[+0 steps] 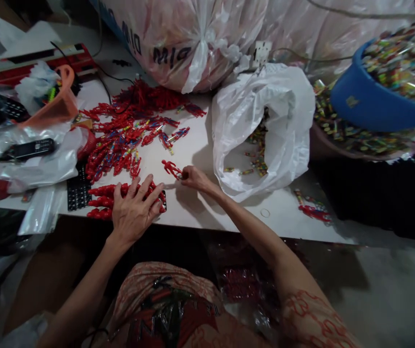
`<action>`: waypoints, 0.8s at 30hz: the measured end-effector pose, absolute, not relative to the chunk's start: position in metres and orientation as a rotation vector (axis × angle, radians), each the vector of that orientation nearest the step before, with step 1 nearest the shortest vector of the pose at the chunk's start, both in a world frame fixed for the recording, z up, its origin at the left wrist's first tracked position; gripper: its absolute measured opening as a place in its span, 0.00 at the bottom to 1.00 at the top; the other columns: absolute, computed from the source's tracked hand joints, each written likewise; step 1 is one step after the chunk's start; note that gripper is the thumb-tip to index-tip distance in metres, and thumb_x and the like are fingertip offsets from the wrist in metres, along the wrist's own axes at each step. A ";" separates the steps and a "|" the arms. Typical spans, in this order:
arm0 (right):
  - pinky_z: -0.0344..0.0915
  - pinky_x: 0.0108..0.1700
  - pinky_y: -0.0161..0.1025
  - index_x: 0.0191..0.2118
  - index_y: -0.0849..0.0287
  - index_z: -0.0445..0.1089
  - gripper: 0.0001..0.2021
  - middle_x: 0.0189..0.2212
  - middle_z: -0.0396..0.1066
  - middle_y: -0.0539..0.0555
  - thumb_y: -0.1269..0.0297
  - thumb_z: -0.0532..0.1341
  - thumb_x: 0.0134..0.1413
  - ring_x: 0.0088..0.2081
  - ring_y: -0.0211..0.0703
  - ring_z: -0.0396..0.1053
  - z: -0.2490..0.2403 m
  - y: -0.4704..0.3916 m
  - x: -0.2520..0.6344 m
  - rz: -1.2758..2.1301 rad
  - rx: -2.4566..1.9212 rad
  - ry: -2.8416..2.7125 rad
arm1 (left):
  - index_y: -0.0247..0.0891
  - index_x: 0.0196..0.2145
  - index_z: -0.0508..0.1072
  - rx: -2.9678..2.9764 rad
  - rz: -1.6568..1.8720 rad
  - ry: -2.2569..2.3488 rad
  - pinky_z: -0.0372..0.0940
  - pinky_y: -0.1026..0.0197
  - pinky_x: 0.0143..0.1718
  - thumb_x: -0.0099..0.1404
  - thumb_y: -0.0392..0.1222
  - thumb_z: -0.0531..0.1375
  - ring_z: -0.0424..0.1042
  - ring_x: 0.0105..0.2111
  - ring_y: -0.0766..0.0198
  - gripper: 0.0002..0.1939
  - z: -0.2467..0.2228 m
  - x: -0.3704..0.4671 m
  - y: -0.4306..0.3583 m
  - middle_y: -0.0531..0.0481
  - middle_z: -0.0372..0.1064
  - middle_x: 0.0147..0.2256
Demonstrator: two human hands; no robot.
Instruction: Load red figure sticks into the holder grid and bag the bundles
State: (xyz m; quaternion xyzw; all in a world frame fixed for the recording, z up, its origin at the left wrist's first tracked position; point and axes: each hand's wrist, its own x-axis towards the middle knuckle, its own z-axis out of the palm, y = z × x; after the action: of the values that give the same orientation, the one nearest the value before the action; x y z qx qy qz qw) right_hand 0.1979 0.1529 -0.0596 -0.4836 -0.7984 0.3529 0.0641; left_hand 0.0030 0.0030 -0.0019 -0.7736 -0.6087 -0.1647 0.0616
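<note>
My left hand (135, 205) lies palm down with its fingers spread over rows of red toy figures (100, 201). The figures rest on a black tray with holes (78, 191), part of which shows at the left. In my right hand (195, 179), one red toy figure (171, 168) is pinched by its lower end, just over the white table (167, 208). Behind my left hand spreads a heap of red and blue toy figures (116, 140), some with yellow parts. What lies under my left palm is hidden.
A white plastic bag (225, 125) stands open to the right, with small colourful wrapped pieces (260, 164) inside. Farther right, a blue tub (359, 104) is full of similar pieces. Large tied bags (178, 43) fill the back. An orange basket (57, 108) and a phone (29, 149) are at left.
</note>
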 end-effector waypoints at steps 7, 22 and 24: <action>0.51 0.26 0.31 0.24 0.59 0.61 0.08 0.17 0.58 0.40 0.69 0.63 0.34 0.21 0.30 0.53 -0.084 0.119 0.166 1.942 -1.159 -1.533 | 0.53 0.61 0.65 -2.389 -0.507 -1.860 0.42 0.34 0.63 0.70 0.48 0.53 0.60 0.62 0.45 0.23 -0.001 -0.001 0.002 0.46 0.59 0.64; 0.48 0.26 0.31 0.24 0.58 0.58 0.07 0.19 0.55 0.41 0.70 0.59 0.35 0.23 0.31 0.51 -0.083 0.123 0.155 1.753 -1.168 -1.520 | 0.57 0.64 0.60 -2.407 -0.535 -1.899 0.41 0.34 0.64 0.69 0.46 0.54 0.59 0.63 0.46 0.26 0.003 0.001 0.000 0.49 0.57 0.65; 0.48 0.26 0.31 0.26 0.58 0.59 0.09 0.20 0.56 0.41 0.71 0.59 0.32 0.24 0.31 0.52 -0.084 0.124 0.153 1.637 -1.209 -1.521 | 0.58 0.64 0.59 -2.421 -0.562 -1.898 0.40 0.33 0.65 0.69 0.46 0.54 0.59 0.63 0.46 0.26 0.002 0.000 0.001 0.49 0.57 0.65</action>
State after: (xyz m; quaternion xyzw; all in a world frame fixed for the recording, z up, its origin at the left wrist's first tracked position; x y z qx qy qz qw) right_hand 0.1534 0.1237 -0.0841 -0.4547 -0.5718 0.6155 0.2958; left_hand 0.0005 0.0005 0.0023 -0.7741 -0.6069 -0.1798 0.0074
